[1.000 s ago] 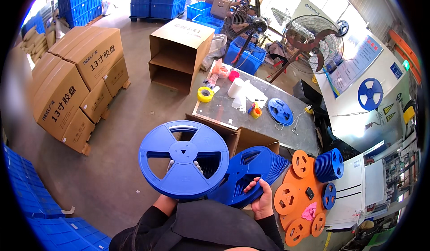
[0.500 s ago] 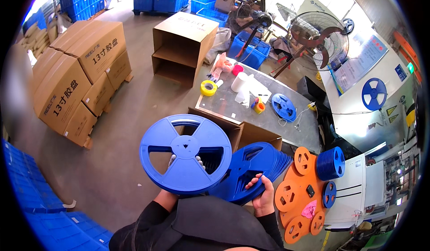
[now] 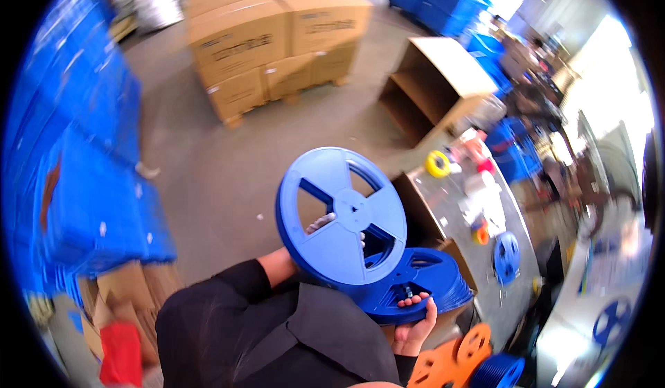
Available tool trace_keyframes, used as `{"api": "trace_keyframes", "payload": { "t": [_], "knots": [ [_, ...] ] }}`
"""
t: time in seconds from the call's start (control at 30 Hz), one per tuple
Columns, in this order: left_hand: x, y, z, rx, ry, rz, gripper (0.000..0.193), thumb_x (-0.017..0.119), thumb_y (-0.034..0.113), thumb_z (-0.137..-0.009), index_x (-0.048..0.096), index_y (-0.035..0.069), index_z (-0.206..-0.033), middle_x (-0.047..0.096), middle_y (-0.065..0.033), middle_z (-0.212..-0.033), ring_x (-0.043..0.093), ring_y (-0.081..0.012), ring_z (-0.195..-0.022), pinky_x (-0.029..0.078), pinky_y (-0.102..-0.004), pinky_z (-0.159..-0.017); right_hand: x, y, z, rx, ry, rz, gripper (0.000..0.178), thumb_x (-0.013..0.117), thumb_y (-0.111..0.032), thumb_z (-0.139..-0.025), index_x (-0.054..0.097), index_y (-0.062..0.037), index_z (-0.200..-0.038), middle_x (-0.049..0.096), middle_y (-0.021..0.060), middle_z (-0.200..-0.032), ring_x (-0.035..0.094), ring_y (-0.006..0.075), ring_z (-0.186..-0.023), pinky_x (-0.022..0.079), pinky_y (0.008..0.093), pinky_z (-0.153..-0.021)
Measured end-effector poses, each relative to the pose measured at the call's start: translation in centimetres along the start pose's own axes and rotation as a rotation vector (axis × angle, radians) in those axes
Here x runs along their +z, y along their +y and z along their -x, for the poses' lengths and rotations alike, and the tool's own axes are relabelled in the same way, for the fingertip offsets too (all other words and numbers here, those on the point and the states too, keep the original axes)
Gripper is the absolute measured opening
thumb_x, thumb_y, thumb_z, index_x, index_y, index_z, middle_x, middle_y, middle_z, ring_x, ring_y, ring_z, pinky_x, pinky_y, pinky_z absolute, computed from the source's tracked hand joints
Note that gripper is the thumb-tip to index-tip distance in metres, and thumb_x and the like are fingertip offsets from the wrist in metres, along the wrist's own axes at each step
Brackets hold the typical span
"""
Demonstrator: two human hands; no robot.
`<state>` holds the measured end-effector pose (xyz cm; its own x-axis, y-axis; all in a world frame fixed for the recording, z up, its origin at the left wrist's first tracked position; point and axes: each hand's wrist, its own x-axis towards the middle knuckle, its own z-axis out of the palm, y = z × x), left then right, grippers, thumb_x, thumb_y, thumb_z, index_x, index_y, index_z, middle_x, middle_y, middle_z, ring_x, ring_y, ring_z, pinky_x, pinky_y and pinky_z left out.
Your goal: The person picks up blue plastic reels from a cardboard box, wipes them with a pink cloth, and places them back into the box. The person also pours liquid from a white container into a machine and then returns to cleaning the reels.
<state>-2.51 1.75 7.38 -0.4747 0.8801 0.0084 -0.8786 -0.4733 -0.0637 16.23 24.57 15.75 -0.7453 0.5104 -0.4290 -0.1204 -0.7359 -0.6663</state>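
Note:
My left hand (image 3: pixel 321 222) is behind a blue plastic reel (image 3: pixel 350 209), its pale-tipped fingers showing through the reel's openings and closed on it. At least one more reel seems to lie against its back. Below and to the right, a fanned stack of blue reels (image 3: pixel 443 277) rests partly behind the held reel. My right hand (image 3: pixel 419 319) grips the near side of that stack, fingers hooked through a window and thumb at the rim. An open cardboard carton (image 3: pixel 458 255) is just beyond the stack, mostly hidden by it.
A grey worktable (image 3: pixel 516 313) at right carries yellow tape (image 3: pixel 437 163), an orange tape roll (image 3: pixel 481 233) and another blue reel (image 3: pixel 507 257). Orange reels (image 3: pixel 450 360) lie at lower right. Stacked cartons (image 3: pixel 277 41) stand ahead; blue crates (image 3: pixel 104 201) line the left side.
My view has swung left, so cartons and worktable appear farther right and more blue crates show. Both hands keep their grip; the upper reel is tilted more.

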Motion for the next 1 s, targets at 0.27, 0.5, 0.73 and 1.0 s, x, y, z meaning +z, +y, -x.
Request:
{"api": "trace_keyframes", "payload": {
  "t": [0.27, 0.5, 0.73, 1.0],
  "knots": [
    [1.9, -5.1, 1.2, 0.321, 0.093, -0.144, 0.065, 0.057, 0.047, -0.087, 0.05, 0.0, -0.131, 0.058, -0.0201, -0.123, 0.055, -0.0388, -0.115, 0.04, -0.055, -0.103, 0.5, -4.0, -5.6, 0.234, -0.122, 0.083, 0.024, 0.058, -0.029, -0.089, 0.057, -0.0066, -0.098, 0.062, 0.0065, -0.086, 0.059, 0.0192, -0.076, 0.05, 0.0345, -0.07],
    [3.3, -8.9, 2.3, 0.529, 0.165, -0.165, 0.064, 0.057, 0.047, -0.087, 0.051, 0.0, -0.131, 0.058, -0.0201, -0.122, 0.055, -0.0382, -0.114, 0.04, -0.0544, -0.103, 1.9, -6.5, -10.8, 0.388, -0.217, 0.192, 0.032, 0.058, -0.029, -0.091, 0.057, -0.0035, -0.11, 0.066, 0.0123, -0.103, 0.064, 0.0223, -0.089, 0.053, 0.0368, -0.08],
    [3.9, -7.6, 2.2, 0.504, 0.21, -0.136, 0.064, 0.058, 0.047, -0.087, 0.051, 0.0, -0.131, 0.059, -0.02, -0.122, 0.055, -0.0376, -0.114, 0.04, -0.0539, -0.103, 1.5, -7.3, -13.7, 0.434, -0.361, 0.073, 0.032, 0.06, -0.025, -0.09, 0.057, -0.0005, -0.111, 0.064, 0.0108, -0.096, 0.062, 0.0231, -0.085, 0.053, 0.0384, -0.08],
    [2.9, -4.6, 2.1, 0.398, 0.257, -0.123, 0.064, 0.058, 0.047, -0.087, 0.051, 0.001, -0.13, 0.059, -0.0199, -0.121, 0.056, -0.0369, -0.114, 0.04, -0.0533, -0.103, 4.1, -7.7, -6.5, 0.251, -0.145, 0.095, 0.028, 0.064, -0.017, -0.086, 0.057, 0.0007, -0.106, 0.066, 0.0148, -0.09, 0.066, 0.0253, -0.082, 0.055, 0.0403, -0.077]
  ]
}}
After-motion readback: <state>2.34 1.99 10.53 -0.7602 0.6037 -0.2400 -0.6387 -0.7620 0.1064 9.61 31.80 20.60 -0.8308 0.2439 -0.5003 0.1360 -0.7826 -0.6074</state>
